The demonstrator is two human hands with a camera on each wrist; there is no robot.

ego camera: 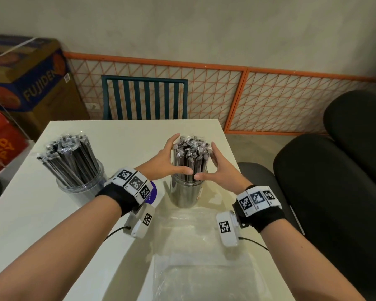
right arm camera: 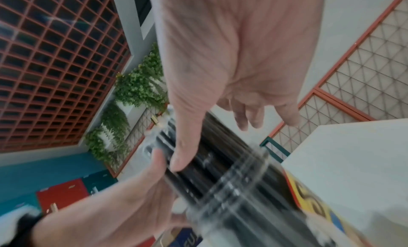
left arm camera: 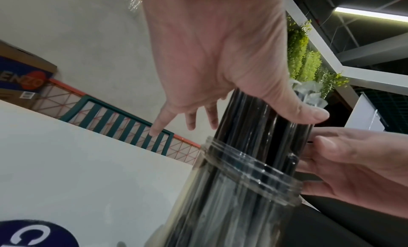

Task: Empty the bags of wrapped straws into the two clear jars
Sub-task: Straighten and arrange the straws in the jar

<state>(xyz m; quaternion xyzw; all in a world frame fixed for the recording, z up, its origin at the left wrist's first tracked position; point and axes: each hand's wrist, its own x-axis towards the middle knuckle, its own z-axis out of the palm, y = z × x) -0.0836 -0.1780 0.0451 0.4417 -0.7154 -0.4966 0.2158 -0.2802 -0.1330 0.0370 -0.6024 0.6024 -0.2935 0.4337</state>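
Observation:
Two clear jars stand on the white table (ego camera: pixel 30 224). The left jar (ego camera: pixel 80 187) holds a leaning bunch of black wrapped straws (ego camera: pixel 70 157). From the right jar (ego camera: pixel 186 195) rises an upright bundle of wrapped straws (ego camera: pixel 192 155). My left hand (ego camera: pixel 170 157) flanks that bundle on its left and my right hand (ego camera: pixel 220 168) on its right, fingers straight, thumbs touching its near side just above the rim. In the left wrist view the left hand (left arm camera: pixel 220 58) lays its thumb on the straws (left arm camera: pixel 253 128). The blurred right wrist view shows the right hand (right arm camera: pixel 232 58) likewise.
Crumpled clear plastic bags (ego camera: pixel 193 246) lie on the table in front of the right jar. A purple round item (ego camera: pixel 152 192) sits partly hidden behind my left wrist. A teal chair (ego camera: pixel 143 96) stands beyond the table, black chairs (ego camera: pixel 334 192) to the right, cardboard boxes (ego camera: pixel 26 83) at left.

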